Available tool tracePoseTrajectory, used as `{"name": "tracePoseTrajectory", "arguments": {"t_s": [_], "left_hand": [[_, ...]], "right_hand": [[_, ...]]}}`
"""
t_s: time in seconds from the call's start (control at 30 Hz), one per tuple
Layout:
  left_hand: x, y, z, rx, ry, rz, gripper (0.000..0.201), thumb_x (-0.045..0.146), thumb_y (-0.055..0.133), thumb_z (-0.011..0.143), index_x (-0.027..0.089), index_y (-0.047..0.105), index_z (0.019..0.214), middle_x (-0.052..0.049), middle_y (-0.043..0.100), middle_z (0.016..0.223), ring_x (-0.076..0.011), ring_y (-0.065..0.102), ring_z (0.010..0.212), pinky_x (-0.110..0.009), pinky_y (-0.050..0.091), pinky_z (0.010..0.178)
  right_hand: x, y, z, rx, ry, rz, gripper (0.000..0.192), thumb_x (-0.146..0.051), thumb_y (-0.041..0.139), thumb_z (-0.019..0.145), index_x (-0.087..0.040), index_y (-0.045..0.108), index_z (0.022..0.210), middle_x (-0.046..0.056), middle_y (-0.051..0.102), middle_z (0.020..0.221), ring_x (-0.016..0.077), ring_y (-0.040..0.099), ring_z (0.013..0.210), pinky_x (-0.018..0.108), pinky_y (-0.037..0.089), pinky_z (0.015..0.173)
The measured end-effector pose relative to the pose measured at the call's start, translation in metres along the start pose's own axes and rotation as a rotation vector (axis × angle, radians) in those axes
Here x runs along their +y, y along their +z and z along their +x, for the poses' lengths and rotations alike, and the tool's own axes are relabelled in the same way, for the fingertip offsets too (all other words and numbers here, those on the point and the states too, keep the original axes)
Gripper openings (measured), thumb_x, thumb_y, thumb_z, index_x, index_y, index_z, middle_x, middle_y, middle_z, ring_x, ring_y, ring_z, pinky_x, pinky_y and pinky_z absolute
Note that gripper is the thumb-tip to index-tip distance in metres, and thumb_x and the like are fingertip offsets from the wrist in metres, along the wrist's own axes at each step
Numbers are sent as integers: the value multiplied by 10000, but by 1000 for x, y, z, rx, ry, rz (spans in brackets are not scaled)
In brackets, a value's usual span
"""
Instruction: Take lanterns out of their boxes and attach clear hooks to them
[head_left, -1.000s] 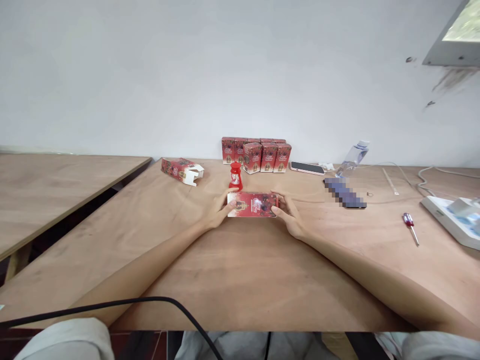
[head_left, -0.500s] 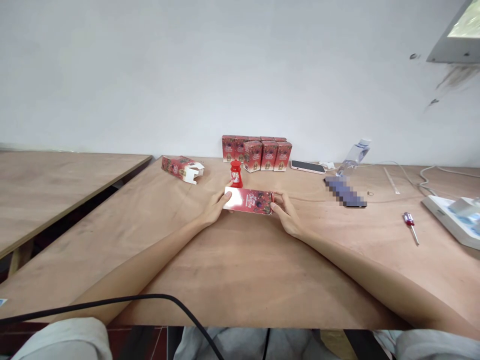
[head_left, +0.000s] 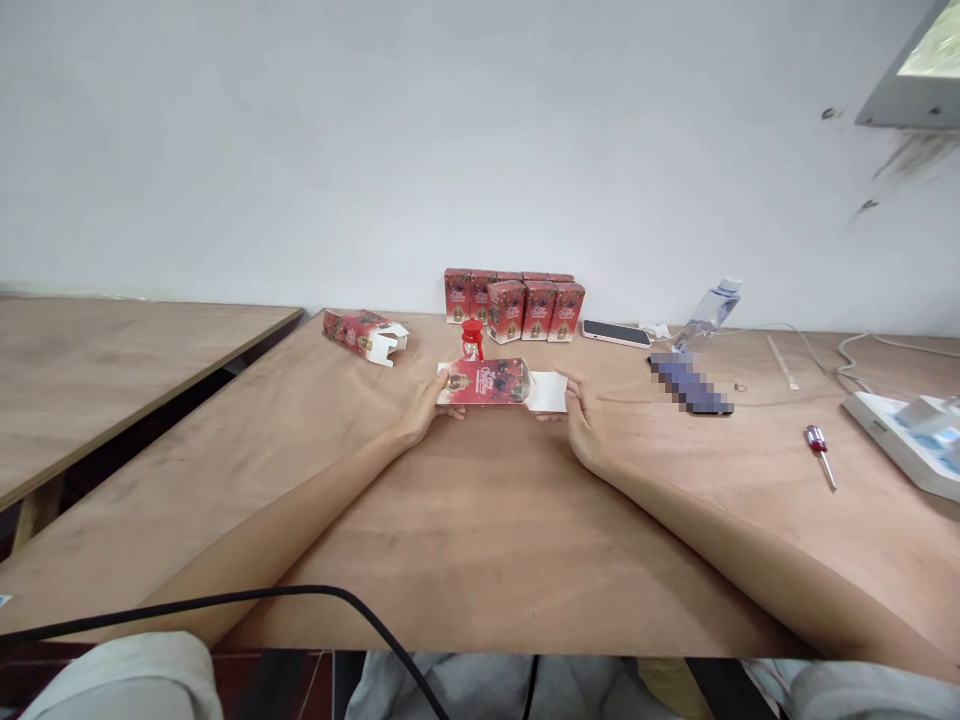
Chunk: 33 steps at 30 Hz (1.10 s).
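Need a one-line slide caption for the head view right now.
Left hand and right hand hold a red carton with its white end flap open, small red lantern behind.

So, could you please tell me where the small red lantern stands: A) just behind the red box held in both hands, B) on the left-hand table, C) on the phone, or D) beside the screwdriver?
A: the small red lantern stands just behind the red box that the left hand and right hand hold.

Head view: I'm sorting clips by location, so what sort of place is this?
Probably a small packing workbench: plain plywood table, a row of identical red cartons by the wall, and a screwdriver.
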<state>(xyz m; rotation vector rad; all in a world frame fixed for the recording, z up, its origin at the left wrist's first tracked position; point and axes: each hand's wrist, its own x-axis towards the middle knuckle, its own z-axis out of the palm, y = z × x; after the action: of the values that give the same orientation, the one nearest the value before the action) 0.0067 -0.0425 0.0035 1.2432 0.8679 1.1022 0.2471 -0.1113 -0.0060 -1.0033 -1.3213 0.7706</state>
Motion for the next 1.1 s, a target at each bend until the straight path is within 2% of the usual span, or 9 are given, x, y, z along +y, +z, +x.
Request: {"name": "tracePoseTrajectory", "arguments": {"t_s": [0.1, 0.3, 0.4, 0.57, 0.63, 0.77, 0.87, 0.97, 1.1], "left_hand": [[1, 0, 0, 1, -10, -28, 533, 609, 507, 792, 100, 623, 900, -69, 673, 664, -162, 637, 571, -266, 548, 526], [3, -2, 1, 5, -43, -73, 562, 619, 467, 813, 94, 618, 944, -92, 686, 709, -177, 644, 578, -272, 533, 505], [5, -2, 1, 5, -41, -84, 553, 618, 458, 819, 99, 619, 922, -98, 691, 742, -187, 657, 631, -282, 542, 542], [3, 0, -1, 15, 16, -45, 535, 617, 493, 800, 107, 599, 922, -82, 684, 756, -179, 657, 656, -272, 541, 563], [1, 1, 0, 22, 35, -29, 525, 607, 507, 797, 117, 574, 973, -66, 679, 756, -157, 645, 621, -263, 534, 560], [2, 2, -4, 5, 51, 48, 541, 624, 483, 798, 138, 525, 1032, -48, 661, 765, -137, 613, 576, -269, 520, 556], [3, 2, -10, -46, 181, 225, 509, 602, 491, 803, 161, 501, 1056, -54, 645, 871, -156, 627, 717, -274, 520, 636], [2, 1, -18, -85, 387, 405, 464, 535, 500, 830, 188, 451, 1134, -73, 580, 1074, -171, 603, 913, -282, 511, 747], [-3, -3, -24, -141, 619, 619, 459, 450, 503, 847, 185, 408, 1210, -104, 545, 1126, -199, 567, 995, -326, 493, 807]], "right_hand": [[0, -2, 1, 20, 2, 10, 396, -501, 452, 844, -266, 566, 1142, 52, 565, 1161, 209, 585, 950, 369, 574, 700], [9, -5, 8, 73, 108, 157, 409, -476, 584, 754, -248, 577, 1094, 37, 632, 970, 202, 603, 835, 365, 554, 669], [9, -6, 9, -4, 138, 153, 364, -460, 582, 749, -252, 621, 1045, 25, 637, 965, 194, 600, 814, 365, 539, 680], [1, -8, 4, -192, -3, -59, 294, -461, 551, 792, -254, 690, 948, 16, 657, 995, 214, 553, 993, 389, 425, 922], [1, -9, 3, -190, -16, -86, 310, -483, 520, 814, -249, 704, 902, 15, 664, 966, 217, 547, 1002, 393, 383, 957], [5, -7, 5, -143, 37, -108, 385, -539, 530, 790, -219, 713, 682, 22, 666, 818, 217, 567, 884, 391, 400, 905], [6, -4, 7, -107, 83, -121, 317, -523, 662, 676, -211, 712, 642, 26, 663, 796, 217, 563, 864, 373, 428, 860], [5, -1, 8, -92, 142, 4, 313, -484, 749, 559, -207, 725, 702, 33, 668, 907, 226, 574, 885, 340, 476, 776], [4, 1, 9, -98, 219, 113, 300, -446, 779, 484, -181, 704, 603, 32, 675, 866, 208, 587, 776, 284, 473, 612]]}}
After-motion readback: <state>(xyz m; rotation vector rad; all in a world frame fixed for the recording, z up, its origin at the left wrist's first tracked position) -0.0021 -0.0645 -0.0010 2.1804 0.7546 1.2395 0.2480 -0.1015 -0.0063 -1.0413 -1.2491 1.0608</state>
